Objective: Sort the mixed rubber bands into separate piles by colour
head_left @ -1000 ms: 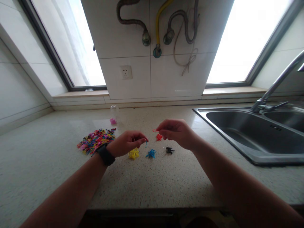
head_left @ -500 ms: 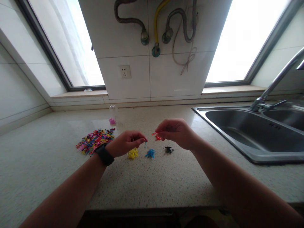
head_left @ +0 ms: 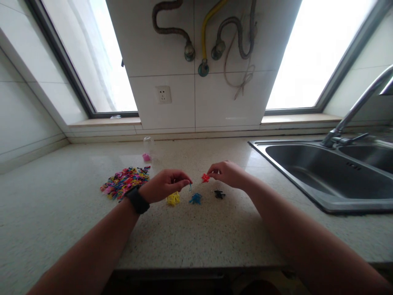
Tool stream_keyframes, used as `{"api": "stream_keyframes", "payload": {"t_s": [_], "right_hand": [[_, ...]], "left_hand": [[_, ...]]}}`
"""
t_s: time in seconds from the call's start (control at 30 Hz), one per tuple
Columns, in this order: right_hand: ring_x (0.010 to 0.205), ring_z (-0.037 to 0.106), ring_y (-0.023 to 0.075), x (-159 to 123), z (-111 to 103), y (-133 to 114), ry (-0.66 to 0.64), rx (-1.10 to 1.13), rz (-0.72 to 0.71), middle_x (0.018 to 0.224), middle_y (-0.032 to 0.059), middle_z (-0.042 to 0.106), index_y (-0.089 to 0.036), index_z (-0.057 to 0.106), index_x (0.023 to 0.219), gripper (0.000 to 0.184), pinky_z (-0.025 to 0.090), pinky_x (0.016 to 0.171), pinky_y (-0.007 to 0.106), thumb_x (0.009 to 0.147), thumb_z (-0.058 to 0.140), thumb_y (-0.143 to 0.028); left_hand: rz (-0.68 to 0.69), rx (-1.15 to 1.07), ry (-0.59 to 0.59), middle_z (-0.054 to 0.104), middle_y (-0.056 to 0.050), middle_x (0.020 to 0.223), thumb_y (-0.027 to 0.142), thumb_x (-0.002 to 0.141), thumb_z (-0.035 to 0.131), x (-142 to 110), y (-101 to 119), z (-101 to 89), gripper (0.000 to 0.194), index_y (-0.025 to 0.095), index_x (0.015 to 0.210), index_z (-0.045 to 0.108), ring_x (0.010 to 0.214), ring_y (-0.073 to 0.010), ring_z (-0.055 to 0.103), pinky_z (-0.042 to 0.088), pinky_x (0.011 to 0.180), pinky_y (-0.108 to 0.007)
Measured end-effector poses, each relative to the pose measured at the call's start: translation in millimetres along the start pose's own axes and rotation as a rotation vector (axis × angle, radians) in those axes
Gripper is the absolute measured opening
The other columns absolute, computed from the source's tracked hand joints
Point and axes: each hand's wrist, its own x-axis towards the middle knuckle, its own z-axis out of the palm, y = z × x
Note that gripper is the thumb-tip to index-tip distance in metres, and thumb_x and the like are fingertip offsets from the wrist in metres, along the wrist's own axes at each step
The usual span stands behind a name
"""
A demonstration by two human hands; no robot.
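Note:
Between the thumb and fingers of my left hand [head_left: 170,183], a small blue rubber band [head_left: 190,187] dangles above the counter. My right hand [head_left: 225,173] is at the edge of a small pile of red rubber bands [head_left: 205,178], its fingertips pinched at the red; a held band cannot be told apart from the pile there. Nearer to me lie a yellow pile [head_left: 173,199], a blue pile [head_left: 195,198] and a black pile [head_left: 219,194] of rubber bands. A large heap of mixed-colour rubber bands [head_left: 124,182] spreads out beyond my left wrist.
A clear plastic container [head_left: 147,143] stands behind the heap, with a pink thing [head_left: 146,157] at it. To the right a steel sink [head_left: 325,200] with a faucet [head_left: 346,114] is set into the speckled counter [head_left: 190,241]. Pipes and a socket [head_left: 163,94] are on the wall.
My right hand has lowered from above the red pile to its right edge, bringing down the red rubber band it held. My left hand stays nearly still with the blue one.

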Motion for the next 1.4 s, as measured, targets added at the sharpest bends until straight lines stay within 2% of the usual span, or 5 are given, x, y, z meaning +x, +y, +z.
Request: {"api": "stream_keyframes", "payload": {"t_s": [0.23,0.47,0.73,1.07,1.4], "right_hand": [[0.068,0.061,0.0141,1,0,2,-0.060,-0.026,0.006,0.080,0.0010,0.073,-0.027,0.075,0.095,0.023,0.036,0.063,0.026,0.088,0.060,-0.042],[0.069,0.061,0.0144,3,3,5,-0.055,-0.033,0.025,0.084,0.0015,0.073,-0.027,0.074,0.096,0.026,0.035,0.062,0.027,0.088,0.059,-0.045],[0.071,0.061,0.0157,3,3,9,-0.054,-0.062,0.047,0.085,0.0049,0.073,-0.024,0.073,0.096,0.035,0.035,0.062,0.027,0.092,0.049,-0.048],[0.062,0.057,0.0145,7,5,19,-0.065,-0.010,0.094,0.074,0.0047,0.069,-0.021,0.071,0.091,0.043,0.034,0.059,0.026,0.093,0.043,-0.053],[0.064,0.058,0.0156,9,7,22,-0.084,0.013,0.123,0.075,0.0062,0.069,-0.019,0.071,0.088,0.043,0.035,0.059,0.027,0.094,0.042,-0.051]], "left_hand": [[0.002,-0.040,0.004,0.058,0.000,0.071,0.038,0.089,0.060,1,-2,0.0,0.030,0.012,0.102,0.069,0.063,-0.0097,0.049,0.039,0.058,-0.021],[0.000,-0.124,0.026,0.063,-0.002,0.075,0.033,0.087,0.064,1,-3,1.1,0.025,0.014,0.102,0.070,0.064,-0.0087,0.052,0.041,0.058,-0.020],[0.011,-0.252,0.070,0.059,0.002,0.065,0.028,0.086,0.067,-1,6,-0.2,0.019,0.014,0.098,0.071,0.056,-0.0058,0.051,0.039,0.050,-0.016],[0.046,-0.360,0.114,0.059,0.003,0.060,0.036,0.081,0.072,-2,13,1.1,0.026,0.014,0.092,0.069,0.049,-0.0048,0.050,0.041,0.044,-0.014],[0.060,-0.450,0.080,0.059,0.004,0.058,0.040,0.078,0.075,-5,19,4.7,0.029,0.014,0.086,0.066,0.046,-0.0046,0.051,0.042,0.041,-0.014]]}}
